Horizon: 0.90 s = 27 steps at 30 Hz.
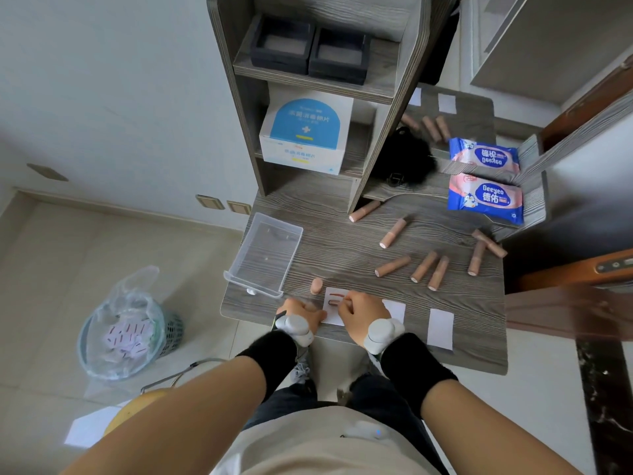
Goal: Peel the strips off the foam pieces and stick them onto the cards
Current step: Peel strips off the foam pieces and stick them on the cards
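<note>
Near edge of desk: white card (333, 316) lying flat, partly covered by both hands.
Strips: two reddish strips (334, 296) on the card's far part, lying side by side across it.
Right hand (359, 311): knuckles up, fingers bunched narrow, tips at the right end of the upper strip; too small to tell whether they pinch it.
Left hand (301, 311): fingers tucked under, thumb side against the card's left edge; grip cannot be told.
Wrists: a grey-white device (383, 332) strapped on each, over black cuffs.
Foam pieces: one foam stub (316, 286) upright just beyond the card's left corner; tan foam cylinders (392, 266) scattered across the desk (342, 241) farther back, more behind the shelf.
Spare cards: a blank card (441, 329) to the right, apart; another blank card (397, 310) partly under the right hand.
Left of card: clear plastic tray (263, 258) near the desk's left edge.
Far right: two packs of wipes (486, 198).
Shelf unit (387, 97): blue-and-white box (306, 138) on the lower shelf, two black boxes (308, 49) above.
Floor, left: bin (126, 323) lined with a clear bag, pale slips inside.
</note>
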Motion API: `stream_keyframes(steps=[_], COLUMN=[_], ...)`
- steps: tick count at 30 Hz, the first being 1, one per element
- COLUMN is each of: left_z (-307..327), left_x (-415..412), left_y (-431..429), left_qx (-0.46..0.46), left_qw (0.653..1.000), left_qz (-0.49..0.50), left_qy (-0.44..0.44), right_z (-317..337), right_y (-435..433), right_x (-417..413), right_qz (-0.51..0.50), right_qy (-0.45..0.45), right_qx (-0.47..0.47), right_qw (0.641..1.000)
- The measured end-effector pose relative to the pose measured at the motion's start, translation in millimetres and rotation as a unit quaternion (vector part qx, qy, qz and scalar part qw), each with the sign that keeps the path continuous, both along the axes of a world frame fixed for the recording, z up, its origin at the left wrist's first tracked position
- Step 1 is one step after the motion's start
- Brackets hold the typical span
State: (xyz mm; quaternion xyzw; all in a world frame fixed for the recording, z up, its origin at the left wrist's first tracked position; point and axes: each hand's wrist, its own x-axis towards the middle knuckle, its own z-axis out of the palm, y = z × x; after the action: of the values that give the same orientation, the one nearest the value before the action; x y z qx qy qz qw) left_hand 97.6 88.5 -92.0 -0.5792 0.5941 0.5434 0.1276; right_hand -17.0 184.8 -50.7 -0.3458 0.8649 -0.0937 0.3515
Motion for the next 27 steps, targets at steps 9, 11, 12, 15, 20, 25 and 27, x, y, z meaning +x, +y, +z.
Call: stream_keyframes(steps=[9,11,12,15,20,25,27], left_z=[3.4,2.4,1.7,0.5,0.9,-4.3,-6.9], left_x=[-3.6,-4.1,-3.8,-3.6,-3.8,-2.4,-1.5], left_y=[-1.1,-1.0,-1.4,-1.6,-0.9,-2.1,-2.1], left_qx=[-0.048,-0.052,-0.052,-0.046,-0.042,-0.024,-0.012], left_qw=[0.997,0.996,0.996,0.996,0.996,0.998,0.999], left_qz=[-0.048,-0.048,-0.049,-0.044,-0.044,-0.041,-0.043], left_qy=[-0.047,-0.053,-0.057,-0.063,-0.063,-0.045,-0.026], right_z=[-3.3,-3.7,-4.0,-3.2,-1.3,-0.2,0.6], right_y=[-4.8,-4.6,-4.5,-1.6,4.1,11.5,13.2], right_x=[1.3,1.1,0.9,-1.9,-8.9,-15.0,-17.1], right_qz=[0.019,0.024,0.023,0.020,0.021,0.020,0.020], right_qy=[0.008,0.011,0.012,0.014,0.016,0.021,0.020], right_qx=[-0.004,0.000,0.004,0.018,0.037,0.036,0.038], right_qw=[1.000,1.000,1.000,1.000,0.999,0.999,0.999])
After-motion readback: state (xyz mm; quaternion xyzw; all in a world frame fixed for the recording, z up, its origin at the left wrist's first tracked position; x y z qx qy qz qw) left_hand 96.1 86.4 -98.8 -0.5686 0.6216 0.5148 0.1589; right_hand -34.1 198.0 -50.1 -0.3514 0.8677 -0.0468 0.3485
